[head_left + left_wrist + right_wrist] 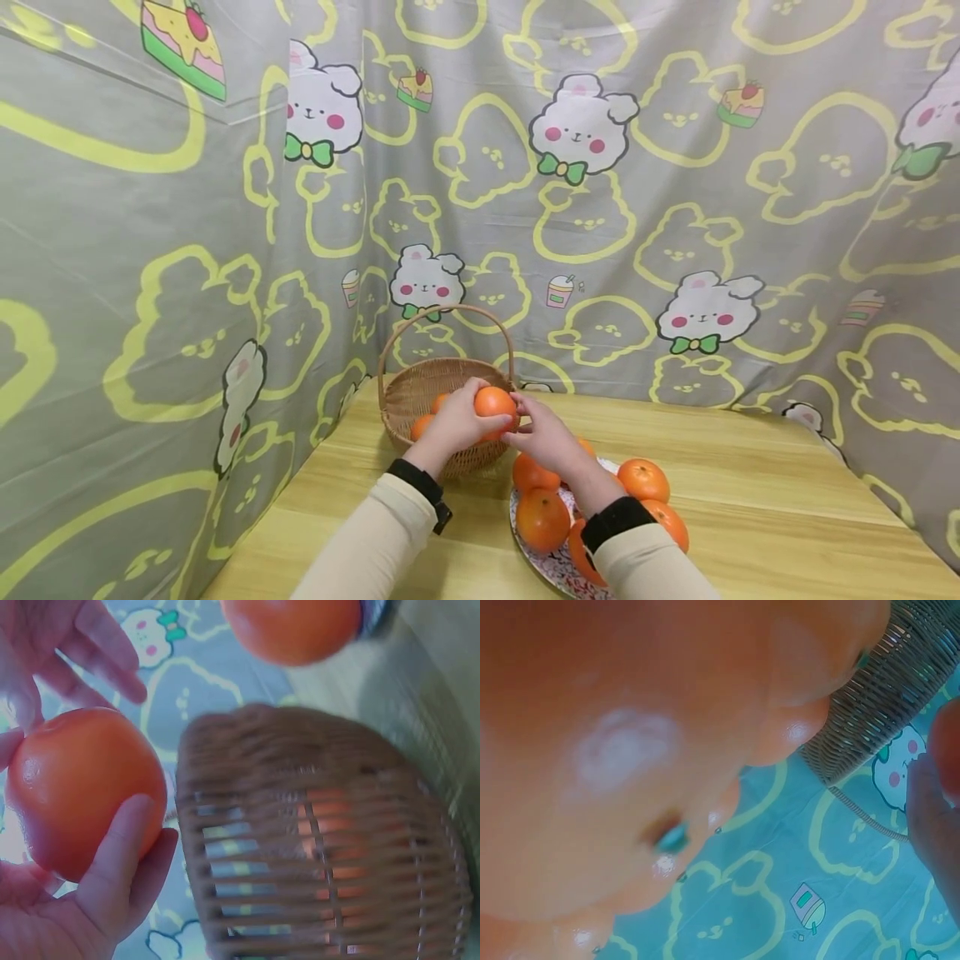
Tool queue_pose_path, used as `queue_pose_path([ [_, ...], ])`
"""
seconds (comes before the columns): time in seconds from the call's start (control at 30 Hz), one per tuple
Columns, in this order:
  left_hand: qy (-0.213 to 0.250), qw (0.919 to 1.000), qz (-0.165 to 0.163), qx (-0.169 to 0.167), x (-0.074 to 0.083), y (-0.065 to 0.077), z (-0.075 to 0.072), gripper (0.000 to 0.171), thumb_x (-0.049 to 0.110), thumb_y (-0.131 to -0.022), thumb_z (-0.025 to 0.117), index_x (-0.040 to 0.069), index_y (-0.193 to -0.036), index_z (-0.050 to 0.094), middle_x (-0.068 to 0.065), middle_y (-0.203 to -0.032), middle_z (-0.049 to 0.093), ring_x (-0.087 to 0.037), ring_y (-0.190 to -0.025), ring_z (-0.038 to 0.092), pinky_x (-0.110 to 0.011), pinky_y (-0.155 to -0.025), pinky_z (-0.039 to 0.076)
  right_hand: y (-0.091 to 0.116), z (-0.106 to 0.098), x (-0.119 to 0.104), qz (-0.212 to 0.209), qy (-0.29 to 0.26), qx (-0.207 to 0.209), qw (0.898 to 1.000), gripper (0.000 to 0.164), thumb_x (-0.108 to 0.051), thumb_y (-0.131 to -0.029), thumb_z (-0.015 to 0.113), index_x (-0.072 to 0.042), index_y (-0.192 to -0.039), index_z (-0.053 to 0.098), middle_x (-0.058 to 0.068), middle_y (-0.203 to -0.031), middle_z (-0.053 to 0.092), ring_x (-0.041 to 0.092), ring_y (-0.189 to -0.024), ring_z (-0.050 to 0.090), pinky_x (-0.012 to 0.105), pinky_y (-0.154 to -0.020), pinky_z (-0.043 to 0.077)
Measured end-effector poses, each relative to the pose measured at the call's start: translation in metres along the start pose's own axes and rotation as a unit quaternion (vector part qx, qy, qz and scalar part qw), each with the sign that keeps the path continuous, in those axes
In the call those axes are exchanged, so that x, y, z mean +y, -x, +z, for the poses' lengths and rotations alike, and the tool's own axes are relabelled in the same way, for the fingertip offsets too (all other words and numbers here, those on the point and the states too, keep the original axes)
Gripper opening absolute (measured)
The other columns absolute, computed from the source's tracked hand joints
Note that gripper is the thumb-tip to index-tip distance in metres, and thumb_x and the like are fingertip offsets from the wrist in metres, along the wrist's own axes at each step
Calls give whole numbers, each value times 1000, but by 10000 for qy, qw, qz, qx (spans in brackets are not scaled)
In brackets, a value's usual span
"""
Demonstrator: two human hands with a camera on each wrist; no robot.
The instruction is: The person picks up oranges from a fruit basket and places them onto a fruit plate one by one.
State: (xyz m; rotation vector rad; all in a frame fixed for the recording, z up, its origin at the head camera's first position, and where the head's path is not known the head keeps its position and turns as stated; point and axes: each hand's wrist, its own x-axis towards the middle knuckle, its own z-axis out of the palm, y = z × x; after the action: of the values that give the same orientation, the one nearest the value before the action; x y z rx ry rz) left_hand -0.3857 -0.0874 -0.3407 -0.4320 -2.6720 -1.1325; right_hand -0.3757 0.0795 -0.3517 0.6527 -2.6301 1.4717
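Observation:
In the head view my left hand (pixel 452 423) grips an orange (pixel 495 401) beside the wicker basket's right rim. Its thumb lies across the fruit, which the left wrist view also shows, with the palm (pixel 45 930) beneath. My right hand (pixel 550 435) is at the orange's right side, fingertips right at the skin; in the left wrist view its fingers (pixel 112 656) extend fairly straight past the fruit. The wicker basket (pixel 423 385), with its tall arched handle, has a few oranges (pixel 422 427) inside. Under my right forearm stands a patterned plate (pixel 557 568) piled with several oranges (pixel 543 520).
A wooden table (pixel 780 500) carries the basket and plate. A patterned curtain (pixel 480 192) hangs behind the table and along its left side. Large oranges (pixel 630 765) fill much of the right wrist view, close to that camera.

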Motion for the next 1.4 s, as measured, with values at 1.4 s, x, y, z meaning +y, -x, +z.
queue_pose_path([
  [1.4, 506, 9899, 1064, -784, 45, 37, 86, 43, 34, -80, 69, 22, -118, 55, -1, -112, 52, -14, -95, 52, -28, -77, 46, 86, -57, 42, 92, 578, 69, 9983, 72, -24, -71, 78, -8, -131, 43, 12, -118, 54, 24, -97, 57, 36, -75, 51],
])
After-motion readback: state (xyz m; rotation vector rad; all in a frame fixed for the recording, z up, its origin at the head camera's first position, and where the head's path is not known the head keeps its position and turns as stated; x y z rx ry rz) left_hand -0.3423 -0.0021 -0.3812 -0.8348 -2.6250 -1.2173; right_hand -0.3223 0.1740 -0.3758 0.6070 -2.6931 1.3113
